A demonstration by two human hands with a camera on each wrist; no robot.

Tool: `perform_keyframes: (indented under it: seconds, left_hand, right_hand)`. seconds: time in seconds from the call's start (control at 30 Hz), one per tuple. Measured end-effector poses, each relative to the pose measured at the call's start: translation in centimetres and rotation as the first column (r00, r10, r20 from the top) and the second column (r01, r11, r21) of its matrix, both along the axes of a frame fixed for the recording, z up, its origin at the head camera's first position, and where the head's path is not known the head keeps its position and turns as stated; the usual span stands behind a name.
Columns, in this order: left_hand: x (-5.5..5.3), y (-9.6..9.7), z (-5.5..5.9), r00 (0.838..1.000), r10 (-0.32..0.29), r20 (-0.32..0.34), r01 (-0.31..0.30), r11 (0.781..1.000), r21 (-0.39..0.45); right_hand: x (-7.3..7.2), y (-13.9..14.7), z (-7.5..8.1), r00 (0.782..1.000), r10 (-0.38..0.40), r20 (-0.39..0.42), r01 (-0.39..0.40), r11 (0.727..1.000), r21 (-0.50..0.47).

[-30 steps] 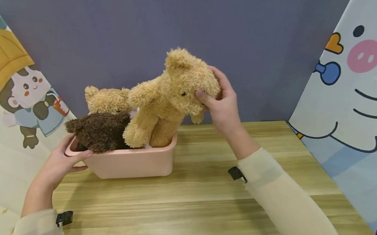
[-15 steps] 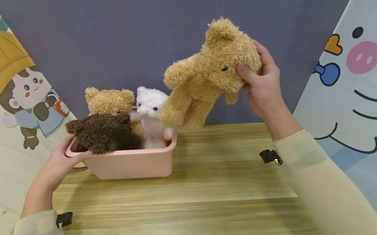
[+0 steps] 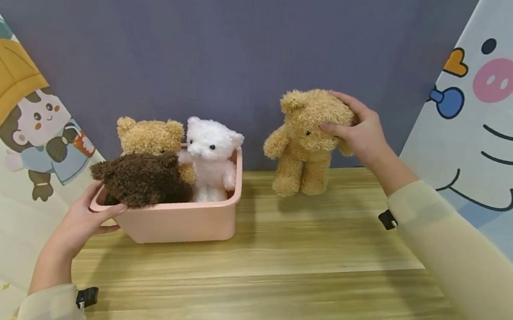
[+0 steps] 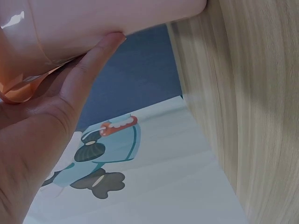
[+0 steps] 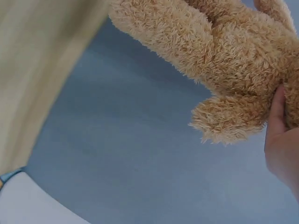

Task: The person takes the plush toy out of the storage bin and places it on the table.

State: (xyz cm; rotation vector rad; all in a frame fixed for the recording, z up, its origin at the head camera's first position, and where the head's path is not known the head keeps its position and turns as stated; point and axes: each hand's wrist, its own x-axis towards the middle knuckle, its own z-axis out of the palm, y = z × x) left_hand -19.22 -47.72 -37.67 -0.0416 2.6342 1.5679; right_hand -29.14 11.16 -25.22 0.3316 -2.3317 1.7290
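Observation:
My right hand (image 3: 356,131) grips a tan teddy bear (image 3: 310,134) by the side of its head. The bear is upright near the back wall, its feet close over the table, to the right of the bin. In the right wrist view the bear's fuzzy body (image 5: 247,60) fills the top right, with a finger pressed in at its neck. My left hand (image 3: 81,223) holds the left end of a pink plastic bin (image 3: 181,222), thumb over the rim. Inside the bin are a dark brown plush toy (image 3: 143,180), another tan bear (image 3: 149,137) and a white plush toy (image 3: 212,158).
The wood-grain table (image 3: 248,293) runs up to a grey-blue back wall (image 3: 231,39). Side panels with a cartoon child (image 3: 42,119) on the left and a pig-like cartoon figure (image 3: 494,100) on the right flank it.
The right hand has lifted the tan bear out of the bin, moved it right, then lowered it toward the table. The white plush toy has come into sight. The left hand has stayed put.

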Motion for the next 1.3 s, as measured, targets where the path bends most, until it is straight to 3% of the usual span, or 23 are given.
perform_keyframes:
  seconds: [0.2,0.37,1.1,1.3]
  left_hand:
    - [0.0,0.0,0.0,1.000,0.000,0.009,0.000,1.000,-0.005]
    - [0.0,-0.1,0.0,1.000,0.004,0.008,-0.003,1.000,-0.012]
    - [0.0,0.0,0.1,1.000,0.016,0.010,-0.016,1.000,-0.022]
    - [-0.1,0.0,0.0,1.000,0.020,0.018,-0.020,0.999,-0.027]
  right_hand:
    - [-1.2,-0.2,-3.7,0.999,-0.011,0.035,0.004,0.985,0.174]
    - [-2.0,-0.7,-5.6,0.998,0.023,0.057,-0.037,0.966,0.255]
    - [-4.2,-1.7,-10.4,0.995,0.029,0.099,-0.040,0.993,0.111]
    - [-5.1,-1.5,-11.3,0.989,0.032,0.144,-0.054,0.987,0.153]
